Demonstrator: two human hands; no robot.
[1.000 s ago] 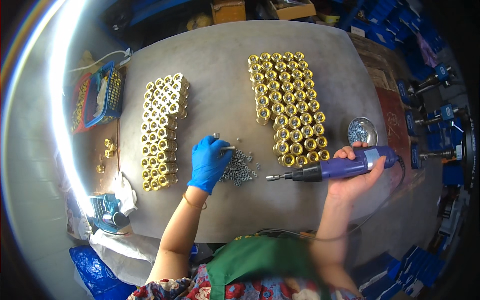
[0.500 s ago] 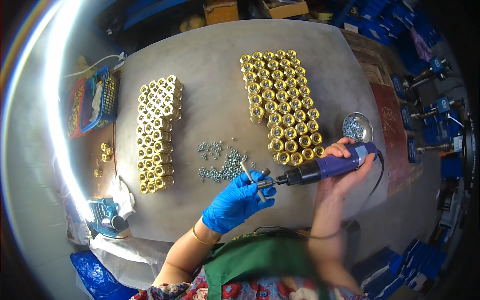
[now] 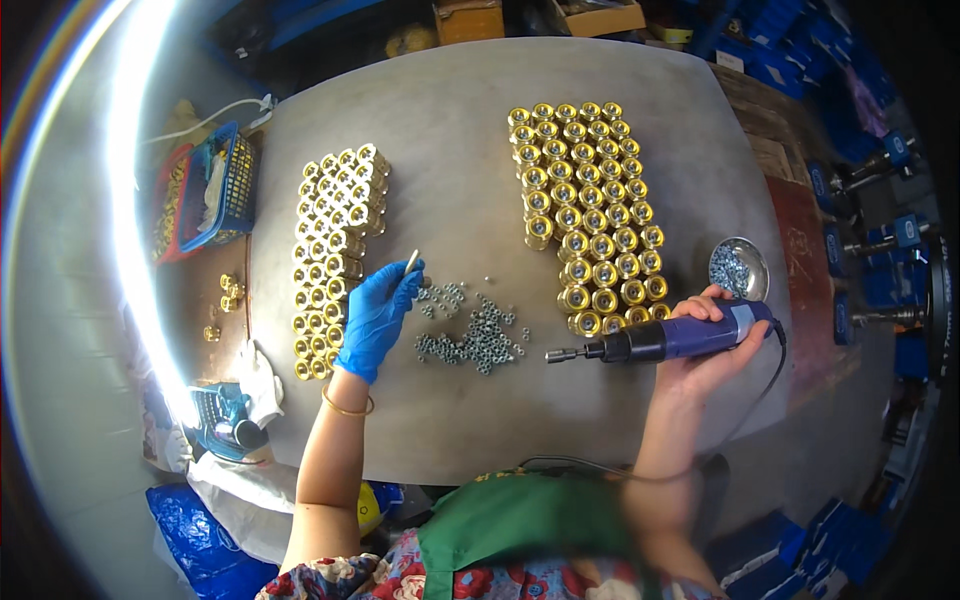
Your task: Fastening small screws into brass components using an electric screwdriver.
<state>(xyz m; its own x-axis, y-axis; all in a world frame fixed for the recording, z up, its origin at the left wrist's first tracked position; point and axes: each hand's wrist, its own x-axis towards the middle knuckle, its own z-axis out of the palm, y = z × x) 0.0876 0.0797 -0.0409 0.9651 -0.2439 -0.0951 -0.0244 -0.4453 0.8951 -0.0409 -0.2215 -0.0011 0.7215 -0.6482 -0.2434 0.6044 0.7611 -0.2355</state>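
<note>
My left hand (image 3: 378, 314), in a blue glove, pinches a small thin metal piece (image 3: 411, 262) between thumb and fingers. It hovers beside the left block of brass fittings (image 3: 335, 255) and just left of a loose pile of small silver nuts (image 3: 470, 335). My bare right hand (image 3: 715, 345) grips a purple electric screwdriver (image 3: 672, 338) held level, its bit (image 3: 560, 354) pointing left toward the nuts. A second, larger block of brass fittings (image 3: 590, 215) stands just above the tool.
A small metal dish of silver parts (image 3: 739, 268) sits right of the larger block. A blue basket (image 3: 222, 190) and red tray (image 3: 168, 210) lie at the table's left edge, with loose brass pieces (image 3: 228, 292) near them. The tool's cord (image 3: 740, 420) trails toward me.
My left hand moved away from the screwdriver bit, up and left to the left block of fittings, still pinching the small piece. The screwdriver stayed nearly in place.
</note>
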